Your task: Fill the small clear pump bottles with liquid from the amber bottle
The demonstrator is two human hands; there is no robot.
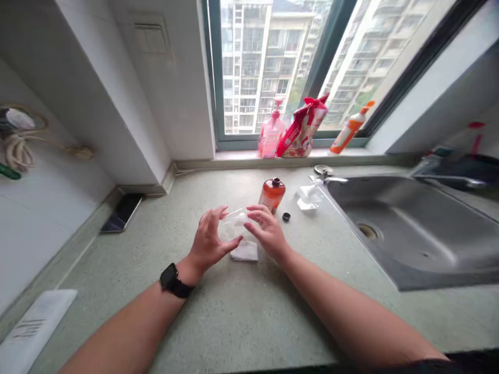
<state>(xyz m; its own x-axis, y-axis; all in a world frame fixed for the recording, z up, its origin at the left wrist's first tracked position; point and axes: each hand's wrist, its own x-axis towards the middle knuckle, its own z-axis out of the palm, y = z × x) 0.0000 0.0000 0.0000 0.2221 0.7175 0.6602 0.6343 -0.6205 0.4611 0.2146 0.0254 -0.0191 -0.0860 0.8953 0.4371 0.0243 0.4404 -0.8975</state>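
Note:
Both my hands are over the counter, holding a small clear plastic bag (233, 228) between them. My left hand (208, 240) grips its left side with curled fingers and wears a black watch at the wrist. My right hand (267, 231) pinches the bag's right side; a thin white stick (235, 212) pokes out at the top. Under the hands lies a white folded tissue (245, 251). Just behind stands an open amber bottle (272, 194), its black cap (286, 217) lying on the counter to its right.
A steel sink (409, 228) fills the right side, with a clear wrapper (307, 198) by its corner. On the window sill stand a pink pump bottle (270, 134), a red bag (302, 130) and an orange-capped bottle (350, 130). A phone (121, 213) lies at the left wall; a paper (33, 327) lies front left.

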